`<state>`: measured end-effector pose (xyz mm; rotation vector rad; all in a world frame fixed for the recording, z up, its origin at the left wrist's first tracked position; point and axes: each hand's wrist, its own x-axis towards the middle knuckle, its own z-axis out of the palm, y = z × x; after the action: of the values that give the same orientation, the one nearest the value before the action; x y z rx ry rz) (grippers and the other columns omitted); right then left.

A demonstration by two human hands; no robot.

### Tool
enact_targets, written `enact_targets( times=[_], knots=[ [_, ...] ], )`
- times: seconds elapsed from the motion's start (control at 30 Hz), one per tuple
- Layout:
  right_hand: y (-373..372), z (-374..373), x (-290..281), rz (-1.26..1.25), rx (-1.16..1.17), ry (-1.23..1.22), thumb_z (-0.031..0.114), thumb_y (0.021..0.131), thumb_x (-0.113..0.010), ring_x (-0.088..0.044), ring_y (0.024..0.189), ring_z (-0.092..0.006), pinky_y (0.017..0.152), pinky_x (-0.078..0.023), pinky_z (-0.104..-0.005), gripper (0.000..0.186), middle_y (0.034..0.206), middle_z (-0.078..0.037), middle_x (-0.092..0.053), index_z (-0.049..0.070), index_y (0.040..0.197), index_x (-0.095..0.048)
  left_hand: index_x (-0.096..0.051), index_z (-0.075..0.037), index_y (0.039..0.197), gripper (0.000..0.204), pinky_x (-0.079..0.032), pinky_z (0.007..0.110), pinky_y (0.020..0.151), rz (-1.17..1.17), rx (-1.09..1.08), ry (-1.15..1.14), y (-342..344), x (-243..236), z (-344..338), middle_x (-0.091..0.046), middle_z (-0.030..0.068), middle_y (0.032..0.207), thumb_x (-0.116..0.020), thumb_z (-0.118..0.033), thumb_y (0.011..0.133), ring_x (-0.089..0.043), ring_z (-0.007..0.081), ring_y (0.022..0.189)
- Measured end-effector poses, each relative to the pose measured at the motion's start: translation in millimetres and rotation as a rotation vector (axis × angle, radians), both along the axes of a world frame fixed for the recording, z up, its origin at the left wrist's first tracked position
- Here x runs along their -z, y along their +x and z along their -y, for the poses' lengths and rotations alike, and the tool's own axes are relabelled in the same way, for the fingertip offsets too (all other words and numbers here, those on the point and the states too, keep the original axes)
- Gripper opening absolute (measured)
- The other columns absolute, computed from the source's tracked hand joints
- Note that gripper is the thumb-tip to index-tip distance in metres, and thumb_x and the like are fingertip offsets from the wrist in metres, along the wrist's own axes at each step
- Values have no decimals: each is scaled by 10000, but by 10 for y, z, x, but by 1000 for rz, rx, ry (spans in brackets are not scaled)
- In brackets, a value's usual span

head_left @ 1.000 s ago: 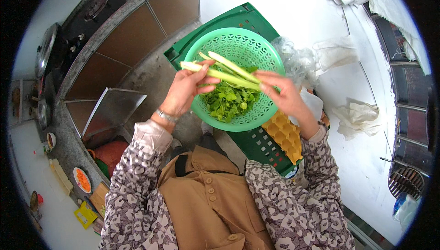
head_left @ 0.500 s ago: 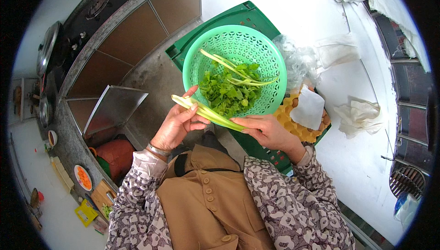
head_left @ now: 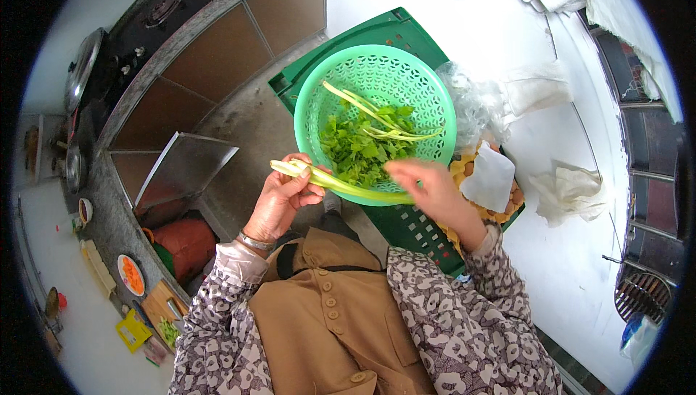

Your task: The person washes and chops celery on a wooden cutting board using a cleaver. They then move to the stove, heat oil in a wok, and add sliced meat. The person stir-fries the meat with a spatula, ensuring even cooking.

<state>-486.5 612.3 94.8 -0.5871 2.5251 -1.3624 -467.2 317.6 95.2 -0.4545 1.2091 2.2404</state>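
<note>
A pale green bunch of celery stalks [head_left: 346,187] lies across my front, just over the near rim of a green plastic colander [head_left: 304,98]. My left hand [head_left: 284,193] is closed around its whitish end, thumb on top. Blurred by motion, my right hand [head_left: 433,190] hovers at the stalks' other end, above the colander's near right rim. Its fingers stretch leftward, apart from the stalks as far as the blur shows. Inside the colander are leafy celery greens [head_left: 362,145] and a few thin pale stalks [head_left: 355,101].
The colander stands on a dark green crate [head_left: 395,25]. To its right are a yellow egg tray [head_left: 464,167] with eggs and white paper, and clear plastic bags [head_left: 467,101]. Along the left runs a counter with a plate of orange pieces [head_left: 132,275] and a cutting board [head_left: 159,304]. A cabinet door [head_left: 188,167] hangs open.
My right hand has let go of the stalks' thin end and lifted slightly up and right. The stalks have swung a little flatter in my left hand. The view has shifted slightly.
</note>
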Motion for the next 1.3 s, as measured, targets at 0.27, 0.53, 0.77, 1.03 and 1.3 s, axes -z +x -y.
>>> enact_targets(
  times=[0.27, 0.53, 0.77, 1.03, 1.3],
  knots=[
    [-766, 300, 702, -156, -55, 744, 47, 754, -627, -660, 858, -322, 714, -535, -435, 137, 879, -144, -681, 32, 857, -717, -480, -68, 1165, 225, -573, 227, 684, 20, 26, -29, 70, -48, -50, -641, 153, 1119, -556, -187, 990, -636, 102, 768],
    [-868, 307, 758, -70, -73, 858, 112, 729, -657, -652, 839, -350, 710, -521, -456, 97, 821, -175, -670, 60, 804, -692, -476, -61, 1168, 227, -585, 237, 690, 18, -53, 22, 147, -13, 93, -640, 173, 1124, -555, -176, 988, -654, 105, 779],
    [-972, 188, 543, 136, 122, 482, 158, 766, -652, -644, 731, -372, 667, -494, -480, 155, 745, -156, -657, 89, 903, -627, -480, -63, 1167, 228, -585, 234, 693, 23, -90, 39, 175, -8, 139, -639, 178, 1129, -560, -176, 986, -656, 105, 781],
    [-1361, 436, 804, 62, 216, 575, 210, 820, -670, -662, 773, -366, 706, -517, -473, 225, 817, -156, -692, 106, 1019, -652, -494, -63, 1143, 227, -582, 235, 692, 25, -80, 30, 162, -5, 150, -655, 158, 1104, -584, -184, 973, -655, 107, 790],
    [-1474, 516, 981, 195, 55, 623, 292, 794, -715, -664, 838, -361, 785, -522, -465, 259, 886, -171, -692, 101, 968, -696, -500, -64, 1137, 211, -590, 247, 699, 17, -103, 34, 241, 17, 180, -659, 157, 1094, -579, -172, 975, -660, 108, 794]
  ],
)
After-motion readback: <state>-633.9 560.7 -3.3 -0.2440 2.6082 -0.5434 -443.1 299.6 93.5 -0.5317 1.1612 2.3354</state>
